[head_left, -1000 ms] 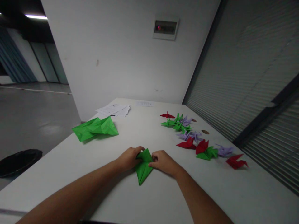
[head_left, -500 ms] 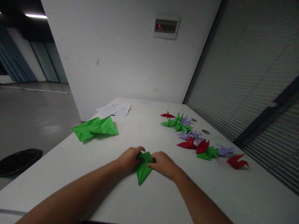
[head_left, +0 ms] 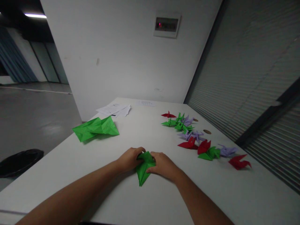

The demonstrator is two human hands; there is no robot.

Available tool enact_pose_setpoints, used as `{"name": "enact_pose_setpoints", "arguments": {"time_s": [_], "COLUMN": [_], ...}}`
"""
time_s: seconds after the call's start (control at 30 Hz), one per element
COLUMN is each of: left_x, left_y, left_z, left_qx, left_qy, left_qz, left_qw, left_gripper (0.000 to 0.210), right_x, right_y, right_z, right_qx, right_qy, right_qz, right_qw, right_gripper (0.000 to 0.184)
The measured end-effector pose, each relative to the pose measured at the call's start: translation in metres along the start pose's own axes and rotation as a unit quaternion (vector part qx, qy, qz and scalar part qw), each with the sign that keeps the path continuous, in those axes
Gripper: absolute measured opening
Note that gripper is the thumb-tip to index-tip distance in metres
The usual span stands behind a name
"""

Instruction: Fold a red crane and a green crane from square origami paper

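A folded piece of green origami paper lies on the white table in front of me, its narrow point toward me and a crease down its middle. My left hand grips its left edge, thumb and fingers closed on the paper. On the opposite edge, my right hand pinches the paper, with the thumb on the near side and the fingers at the far corner. Parts of both side edges are hidden under my fingers.
Two creased green sheets lie at the left, with white printed papers behind them. Along the right are several folded paper cranes, including a red one and a purple one. A black-lined bin stands left of the table.
My right hand has shifted its grip slightly, and the paper's right edge now spreads a little wider. The left hand stays in the same place.
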State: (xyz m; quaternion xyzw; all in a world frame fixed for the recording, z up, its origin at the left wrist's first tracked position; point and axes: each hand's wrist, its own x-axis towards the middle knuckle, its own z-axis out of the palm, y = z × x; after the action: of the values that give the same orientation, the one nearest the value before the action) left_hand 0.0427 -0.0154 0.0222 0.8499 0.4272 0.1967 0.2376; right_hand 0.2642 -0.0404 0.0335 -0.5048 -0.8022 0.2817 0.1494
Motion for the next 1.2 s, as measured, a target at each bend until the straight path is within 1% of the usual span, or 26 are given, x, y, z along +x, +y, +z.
{"name": "enact_pose_setpoints", "arguments": {"time_s": [0.07, 0.1, 0.17, 0.27, 0.4, 0.5, 0.57, 0.67, 0.8, 0.9, 1.0, 1.03, 1.2], "left_x": [0.0, 0.0, 0.0, 0.0, -0.001, -0.001, -0.001, -0.001, 0.0, 0.0, 0.0, 0.001, 0.001], "left_y": [0.0, 0.0, 0.0, 0.001, 0.001, 0.001, 0.001, 0.001, 0.001, 0.0, 0.0, 0.0, 0.0], "left_z": [0.0, 0.0, 0.0, -0.001, -0.002, -0.002, -0.002, -0.002, -0.002, -0.002, -0.002, -0.002, -0.001], "left_qx": [0.0, 0.001, 0.003, 0.002, -0.003, 0.0, 0.001, -0.003, -0.004, -0.005, -0.003, 0.001, 0.022], "left_qy": [-0.002, -0.002, -0.003, -0.003, -0.004, -0.006, -0.005, -0.006, -0.009, -0.009, -0.013, -0.013, -0.005], "left_qz": [0.002, 0.003, 0.004, 0.004, 0.003, 0.002, -0.001, -0.003, 0.006, 0.008, 0.001, 0.001, 0.008], "left_qw": [1.0, 1.0, 1.0, 1.0, 1.0, 1.0, 1.0, 1.0, 1.0, 1.0, 1.0, 1.0, 1.0], "left_gripper": [0.042, 0.042, 0.042, 0.041, 0.038, 0.036, 0.036, 0.037, 0.039, 0.038, 0.034, 0.033, 0.023], "right_x": [-0.001, -0.002, -0.002, -0.002, -0.002, -0.004, -0.005, -0.005, -0.004, -0.003, -0.001, 0.0, 0.004], "right_y": [0.004, 0.005, 0.005, 0.0, -0.01, -0.014, -0.014, -0.012, -0.006, -0.004, -0.004, -0.005, -0.007], "right_z": [-0.002, -0.003, -0.003, -0.001, 0.005, 0.008, 0.009, 0.008, 0.005, 0.002, -0.001, -0.001, -0.002], "right_qx": [0.01, 0.013, 0.009, -0.026, -0.074, -0.085, -0.084, -0.076, -0.061, -0.053, -0.061, -0.064, -0.055], "right_qy": [0.008, 0.01, 0.007, 0.015, 0.052, 0.061, 0.063, 0.055, 0.048, 0.054, 0.068, 0.075, 0.111], "right_qz": [-0.002, -0.003, -0.004, -0.005, 0.004, 0.002, -0.003, -0.014, -0.015, 0.0, -0.018, -0.029, -0.075], "right_qw": [1.0, 1.0, 1.0, 1.0, 0.996, 0.995, 0.994, 0.995, 0.997, 0.997, 0.996, 0.995, 0.989], "right_gripper": [0.029, 0.027, 0.028, 0.041, 0.062, 0.07, 0.071, 0.067, 0.053, 0.04, 0.023, 0.021, 0.027]}}
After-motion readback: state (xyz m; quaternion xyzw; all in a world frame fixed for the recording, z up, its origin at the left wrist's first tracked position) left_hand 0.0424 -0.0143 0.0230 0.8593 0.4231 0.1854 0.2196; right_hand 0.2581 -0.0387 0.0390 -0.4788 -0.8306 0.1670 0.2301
